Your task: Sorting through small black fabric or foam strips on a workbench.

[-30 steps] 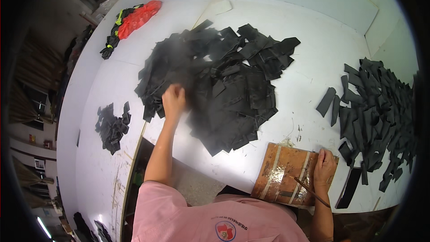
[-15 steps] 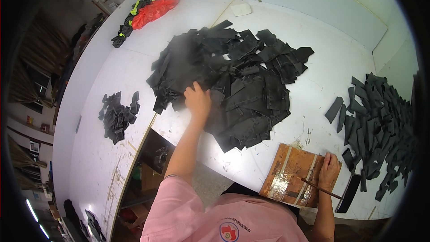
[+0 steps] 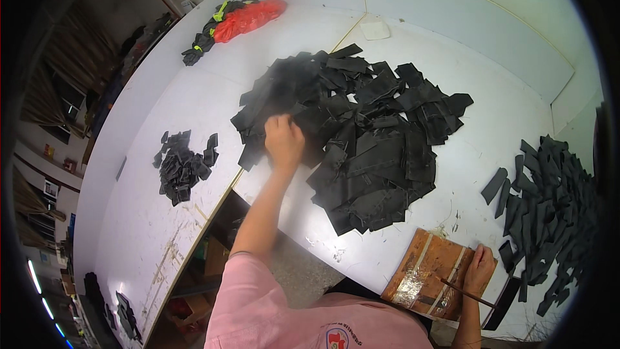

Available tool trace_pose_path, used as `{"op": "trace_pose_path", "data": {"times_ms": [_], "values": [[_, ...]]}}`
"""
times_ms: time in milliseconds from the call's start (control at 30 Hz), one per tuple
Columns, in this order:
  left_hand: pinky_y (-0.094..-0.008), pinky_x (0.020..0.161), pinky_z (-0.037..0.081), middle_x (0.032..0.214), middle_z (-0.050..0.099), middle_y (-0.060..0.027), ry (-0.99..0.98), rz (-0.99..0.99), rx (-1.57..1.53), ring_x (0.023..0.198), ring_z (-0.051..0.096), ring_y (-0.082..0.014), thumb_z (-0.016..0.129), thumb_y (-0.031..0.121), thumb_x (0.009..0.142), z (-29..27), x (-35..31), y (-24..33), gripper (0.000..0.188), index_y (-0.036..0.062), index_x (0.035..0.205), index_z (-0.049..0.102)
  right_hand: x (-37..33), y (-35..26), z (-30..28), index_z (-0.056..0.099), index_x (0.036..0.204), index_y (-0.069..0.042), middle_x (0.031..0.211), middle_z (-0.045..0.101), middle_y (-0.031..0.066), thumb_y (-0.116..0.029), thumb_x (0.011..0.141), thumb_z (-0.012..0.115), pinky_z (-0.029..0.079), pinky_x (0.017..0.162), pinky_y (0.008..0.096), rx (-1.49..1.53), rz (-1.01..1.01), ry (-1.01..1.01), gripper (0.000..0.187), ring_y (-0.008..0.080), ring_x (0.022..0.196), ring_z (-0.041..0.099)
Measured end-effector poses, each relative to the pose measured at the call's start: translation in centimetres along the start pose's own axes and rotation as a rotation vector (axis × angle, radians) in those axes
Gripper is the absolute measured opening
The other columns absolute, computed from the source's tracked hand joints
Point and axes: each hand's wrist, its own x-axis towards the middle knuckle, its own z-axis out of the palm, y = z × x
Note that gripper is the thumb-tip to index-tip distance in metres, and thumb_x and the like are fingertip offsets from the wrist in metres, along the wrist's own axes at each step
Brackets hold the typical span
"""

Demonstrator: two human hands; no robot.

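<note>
My left hand (image 3: 284, 142) is at the left edge of a wide heap of black fabric pieces (image 3: 381, 155), its fingers curled closed. Whatever is in them cannot be told apart from the dark cloth, and a hazy smear covers that spot. My right hand (image 3: 478, 269) is closed at the right side of a worn brown wooden board (image 3: 420, 273) with clear tape bands. What its fingers hold, if anything, is hidden. A thin brown stick (image 3: 452, 285) slants over the board and crosses by my right wrist. A black flat slab (image 3: 505, 302) lies just right of the hand.
Long narrow black fabric strips (image 3: 549, 213) are piled at the right. A small heap of black scraps (image 3: 184, 168) lies on the left table. Farther back are a red plastic bag (image 3: 252, 19) with dark cloth and a white pad (image 3: 376, 30). A gap opens below the left table's edge.
My left hand's fingers have gone from spread on the heap to curled closed at its left edge. The whole view has shifted, and my right hand stays at the board's side.
</note>
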Motion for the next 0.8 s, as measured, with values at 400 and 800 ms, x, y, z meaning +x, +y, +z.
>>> {"op": "trace_pose_path", "data": {"times_ms": [400, 800], "values": [[-0.0462, 0.070, 0.047, 0.092, 0.056, -0.0265, -0.547, 0.118, 0.354, 0.082, 0.058, -0.0395, 0.053, 0.034, 0.079, 8.9, 10.6, -3.0, 0.054, 0.0054, 0.122, 0.035, -0.1, -0.1, 0.0, 0.051, 0.077, 0.003, 0.069, 0.051, 0.0178, -0.015, 0.087, 0.045, 0.036, 0.061, 0.0373, 0.010, 0.015, 0.024, 0.021, 0.0323, 0.064, 0.045], [-0.0400, 0.062, 0.049, 0.074, 0.061, -0.0177, -0.461, 0.222, 0.415, 0.069, 0.061, -0.0327, 0.048, 0.009, 0.076, 10.8, 11.2, -5.0, 0.012, 0.0029, 0.077, 0.058, 0.3, -0.6, 0.2, 0.051, 0.077, 0.003, 0.068, 0.050, 0.0177, -0.012, 0.087, 0.046, 0.038, 0.058, 0.0347, -0.017, 0.034, 0.006, 0.019, 0.0302, 0.061, 0.045]]}}
